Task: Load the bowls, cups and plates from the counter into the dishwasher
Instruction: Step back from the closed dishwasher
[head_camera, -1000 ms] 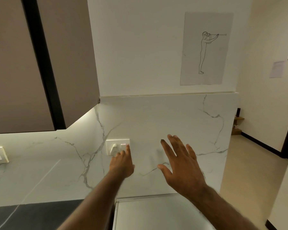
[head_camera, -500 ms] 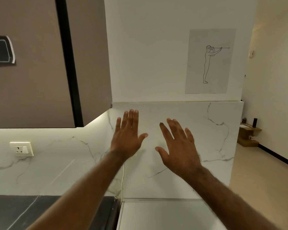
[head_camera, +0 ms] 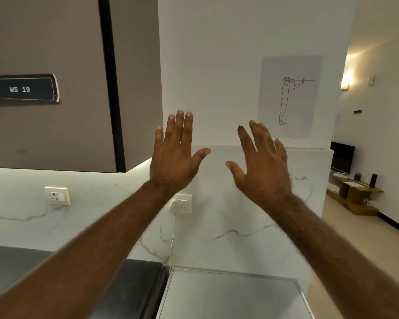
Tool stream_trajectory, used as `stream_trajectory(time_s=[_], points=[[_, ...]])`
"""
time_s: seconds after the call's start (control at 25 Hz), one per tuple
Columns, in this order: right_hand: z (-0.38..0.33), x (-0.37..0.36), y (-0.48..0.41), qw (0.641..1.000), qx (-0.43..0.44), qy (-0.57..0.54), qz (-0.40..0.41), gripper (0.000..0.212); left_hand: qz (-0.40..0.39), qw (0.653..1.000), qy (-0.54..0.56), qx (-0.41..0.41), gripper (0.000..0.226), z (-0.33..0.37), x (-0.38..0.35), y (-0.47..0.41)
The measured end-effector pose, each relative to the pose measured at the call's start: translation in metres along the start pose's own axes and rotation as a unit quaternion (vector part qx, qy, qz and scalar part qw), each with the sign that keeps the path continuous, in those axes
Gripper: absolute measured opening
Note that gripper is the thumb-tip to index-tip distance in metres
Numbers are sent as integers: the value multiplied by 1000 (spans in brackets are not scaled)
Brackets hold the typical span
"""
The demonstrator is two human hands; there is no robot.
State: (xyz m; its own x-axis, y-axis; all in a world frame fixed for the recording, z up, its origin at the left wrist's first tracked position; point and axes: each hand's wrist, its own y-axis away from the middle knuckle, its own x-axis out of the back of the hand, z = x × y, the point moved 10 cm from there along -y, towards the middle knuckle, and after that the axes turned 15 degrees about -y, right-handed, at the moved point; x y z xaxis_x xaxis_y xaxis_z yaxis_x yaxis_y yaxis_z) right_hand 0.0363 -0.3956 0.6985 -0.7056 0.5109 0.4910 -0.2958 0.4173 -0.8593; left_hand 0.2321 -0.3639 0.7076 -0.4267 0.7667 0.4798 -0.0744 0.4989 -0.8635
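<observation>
My left hand (head_camera: 174, 155) is raised in front of the white wall, palm away from me, fingers straight and apart, holding nothing. My right hand (head_camera: 262, 165) is held up beside it at about the same height, fingers spread, also holding nothing. A gap separates the two hands. A white flat-topped appliance (head_camera: 230, 295) stands at the bottom centre; I cannot tell whether it is the dishwasher. No bowls, cups or plates are in view.
A dark counter (head_camera: 134, 286) runs along the bottom left. On the marble backsplash a white plug (head_camera: 174, 206) sits in a socket with its cord hanging down; another socket (head_camera: 57, 195) is further left. Brown wall cabinets (head_camera: 55, 134) hang above. A doorway opens to the right.
My left hand left the plug at the socket and rose to the height of my right hand with its fingers spread. The camera has tilted up and to the left, showing more of the cabinets.
</observation>
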Motion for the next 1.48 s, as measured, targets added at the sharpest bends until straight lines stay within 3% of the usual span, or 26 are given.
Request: stream_trajectory(time_s=[0.24,0.52,0.92,1.48], points=[[-2,54,33,1000,-25,4,5,82,0,1000,-1,-6,93,5,39,28],[-52,94,102,999,-47,15,-10,83,-4,999,32,-22,91,-12,104,97],[-139,122,247,990,-81,22,-114,84,-96,993,39,-57,93,-33,143,265],[-89,72,498,956,-151,-45,-247,83,-240,963,115,-43,90,55,116,523]])
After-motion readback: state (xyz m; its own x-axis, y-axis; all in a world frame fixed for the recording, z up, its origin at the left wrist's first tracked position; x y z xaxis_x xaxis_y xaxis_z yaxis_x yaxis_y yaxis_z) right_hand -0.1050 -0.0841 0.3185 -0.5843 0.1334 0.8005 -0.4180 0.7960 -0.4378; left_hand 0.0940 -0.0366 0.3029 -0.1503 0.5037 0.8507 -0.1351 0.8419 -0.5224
